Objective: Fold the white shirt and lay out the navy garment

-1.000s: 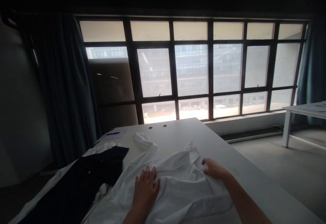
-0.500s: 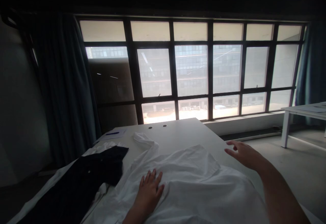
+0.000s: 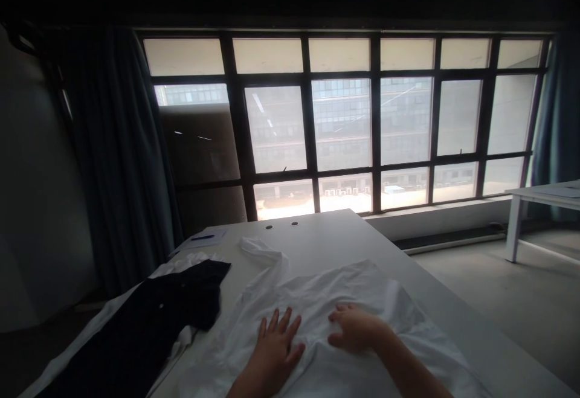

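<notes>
A wrinkled white garment (image 3: 317, 292) with a long sleeve (image 3: 267, 253) lies spread on the white table (image 3: 326, 235). My left hand (image 3: 276, 346) rests flat on it, fingers spread. To its right, my right hand (image 3: 356, 328) is over the same cloth with its fingers apart, slightly curled and a little blurred. Neither hand grips the fabric. Left of my hands lies a black garment (image 3: 181, 301), partly on top of other white cloth (image 3: 190, 262).
At the table's far left are a sheet of paper (image 3: 217, 240) and a dark pen (image 3: 202, 237). Two round cable holes are near the far edge. A second white table (image 3: 544, 192) stands at the right. Windows (image 3: 342, 126) and dark curtains (image 3: 122, 162) line the back.
My right hand has come in from beyond the table's right side onto the white garment. The garment's right part has shifted and bunched inward. My left hand has moved slightly right.
</notes>
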Tool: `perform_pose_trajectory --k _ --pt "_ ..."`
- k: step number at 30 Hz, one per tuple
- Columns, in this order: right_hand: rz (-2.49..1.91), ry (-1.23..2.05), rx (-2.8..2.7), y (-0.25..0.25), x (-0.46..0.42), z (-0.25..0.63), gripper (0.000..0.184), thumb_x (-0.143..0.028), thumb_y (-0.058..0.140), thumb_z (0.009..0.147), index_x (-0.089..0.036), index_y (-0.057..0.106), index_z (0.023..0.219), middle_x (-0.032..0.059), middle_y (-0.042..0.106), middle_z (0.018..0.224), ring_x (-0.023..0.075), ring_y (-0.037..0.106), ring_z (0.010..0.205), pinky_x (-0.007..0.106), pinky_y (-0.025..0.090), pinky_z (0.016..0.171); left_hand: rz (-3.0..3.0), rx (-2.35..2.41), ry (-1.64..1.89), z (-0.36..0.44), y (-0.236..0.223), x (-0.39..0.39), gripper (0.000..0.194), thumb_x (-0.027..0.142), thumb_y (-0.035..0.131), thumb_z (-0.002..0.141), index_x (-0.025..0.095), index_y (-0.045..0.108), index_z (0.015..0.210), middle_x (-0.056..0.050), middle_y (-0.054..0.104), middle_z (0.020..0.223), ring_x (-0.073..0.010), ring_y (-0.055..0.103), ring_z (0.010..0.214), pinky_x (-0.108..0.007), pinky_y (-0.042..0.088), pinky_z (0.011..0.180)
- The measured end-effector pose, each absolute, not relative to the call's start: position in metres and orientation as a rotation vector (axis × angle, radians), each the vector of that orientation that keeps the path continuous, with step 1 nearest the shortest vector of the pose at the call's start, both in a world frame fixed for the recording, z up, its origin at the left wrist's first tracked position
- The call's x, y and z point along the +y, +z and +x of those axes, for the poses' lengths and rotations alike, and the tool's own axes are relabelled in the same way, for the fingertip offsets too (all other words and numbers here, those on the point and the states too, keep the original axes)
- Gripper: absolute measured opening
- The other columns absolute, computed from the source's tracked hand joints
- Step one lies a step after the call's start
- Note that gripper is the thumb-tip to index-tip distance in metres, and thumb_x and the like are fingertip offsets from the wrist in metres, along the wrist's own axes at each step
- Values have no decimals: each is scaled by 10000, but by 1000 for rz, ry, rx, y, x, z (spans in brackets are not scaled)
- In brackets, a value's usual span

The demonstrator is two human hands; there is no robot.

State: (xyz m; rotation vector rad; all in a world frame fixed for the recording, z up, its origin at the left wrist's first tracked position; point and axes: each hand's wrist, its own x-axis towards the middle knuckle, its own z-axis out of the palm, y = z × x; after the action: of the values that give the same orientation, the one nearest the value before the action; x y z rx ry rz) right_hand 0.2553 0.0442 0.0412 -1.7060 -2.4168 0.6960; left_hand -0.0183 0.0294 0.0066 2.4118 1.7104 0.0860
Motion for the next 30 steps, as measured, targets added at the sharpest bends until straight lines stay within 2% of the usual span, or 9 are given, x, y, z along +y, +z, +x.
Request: perform_pose_trajectory --k 4,6,9,12,15,17,19,25,30 --pt "-1837 726 -2377 20 61 268 679 -618 434 926 -353 396 1550 59 197 1692 375 128 1554 761 135 1132 2379 2193 110 -19 12 31 732 617 474 942 210 433 1549 -173 375 1624 -405 287 1506 -576 240 1197" --pt "-1906 611 -2322 8 70 272 662 -592 381 956 -375 325 1578 34 153 1701 353 73 1565 776 16 1130 2371 2331 80 -13 16 25 658 498 477 962 201 433 1547 -194 445 1571 -404 410 1414 -560 355 1106" --pt "-1996 440 -2200 -12 79 272 624 -562 335 983 -374 327 1578 27 160 1698 342 89 1566 776 -52 1120 2298 2285 -36 -1 19 14 611 412 476 953 256 436 1542 -189 542 1476 -379 546 1252 -517 476 931" --pt "-1938 363 -2075 -23 86 273 586 -553 425 961 -337 470 1504 55 313 1654 341 228 1535 735 8 1156 2200 2204 -124 0 19 12 670 524 486 933 262 426 1547 -210 502 1518 -420 482 1349 -586 452 967" --pt "-1893 343 -1899 -18 96 289 484 -509 515 932 -279 629 1343 90 580 1468 290 494 1379 530 259 1179 2184 2112 -104 -19 14 25 806 680 443 910 265 324 1591 -179 263 1670 -423 231 1528 -665 238 1153" --pt "-1942 331 -1779 -7 105 312 416 -443 456 969 -232 670 1256 110 685 1310 234 626 1212 356 408 1060 2217 2019 -39 -37 10 37 852 766 349 911 278 273 1605 -133 167 1699 -373 129 1566 -624 117 1221" --pt "-2029 312 -1654 4 112 344 415 -372 374 995 -197 681 1212 132 719 1215 208 679 1096 276 458 933 2258 1968 34 -52 4 48 845 801 256 920 302 278 1601 -94 161 1703 -326 122 1574 -580 85 1247" --pt "-2353 303 -1258 2 105 426 481 -430 441 936 -134 690 1222 256 672 1235 354 682 1090 416 498 841 2318 2020 125 -61 -9 57 803 781 144 949 324 325 1584 -70 226 1688 -312 160 1569 -609 63 1249" --pt "-2379 348 -1237 -17 100 434 405 -450 515 898 -180 734 1105 214 707 1174 355 691 1045 445 487 843 2318 2049 101 -57 -8 55 727 706 176 986 319 328 1583 -67 227 1688 -309 169 1567 -613 79 1246"
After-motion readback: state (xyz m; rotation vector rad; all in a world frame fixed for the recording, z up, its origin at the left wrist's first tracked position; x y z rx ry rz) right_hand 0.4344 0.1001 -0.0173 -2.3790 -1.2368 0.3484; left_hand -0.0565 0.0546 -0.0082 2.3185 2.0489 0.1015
